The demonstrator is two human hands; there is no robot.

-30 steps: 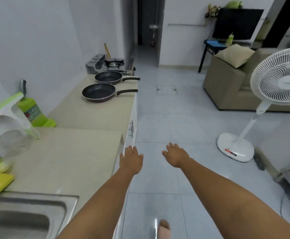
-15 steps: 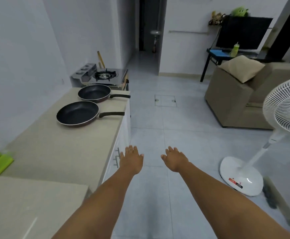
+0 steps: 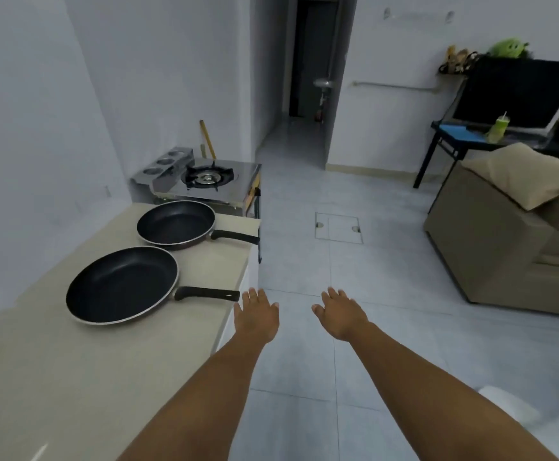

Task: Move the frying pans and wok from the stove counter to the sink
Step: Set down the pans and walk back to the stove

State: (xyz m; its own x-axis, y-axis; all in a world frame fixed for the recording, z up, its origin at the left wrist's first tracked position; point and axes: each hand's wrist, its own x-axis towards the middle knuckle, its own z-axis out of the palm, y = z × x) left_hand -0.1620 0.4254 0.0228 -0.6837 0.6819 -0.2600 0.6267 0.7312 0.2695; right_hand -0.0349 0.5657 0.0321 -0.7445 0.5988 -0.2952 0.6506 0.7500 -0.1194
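Note:
Two black frying pans lie on the beige counter (image 3: 72, 377). The near frying pan (image 3: 121, 284) has its handle pointing right toward the counter edge. The far frying pan (image 3: 176, 224) sits behind it, handle also pointing right. My left hand (image 3: 254, 316) is open, palm down, just right of the near pan's handle tip, not touching it. My right hand (image 3: 339, 314) is open over the floor, holding nothing. No wok or sink is in view.
A steel gas stove (image 3: 205, 179) stands beyond the counter's far end, with a wooden stick leaning on the wall behind it. A beige sofa (image 3: 504, 247) with a cushion sits at right. A doorway opens straight ahead. A white fan base shows at bottom right.
The view has advanced along the counter toward the pans; the sink and green items have left the frame. Both hands stay extended and open, now close to the near pan's handle.

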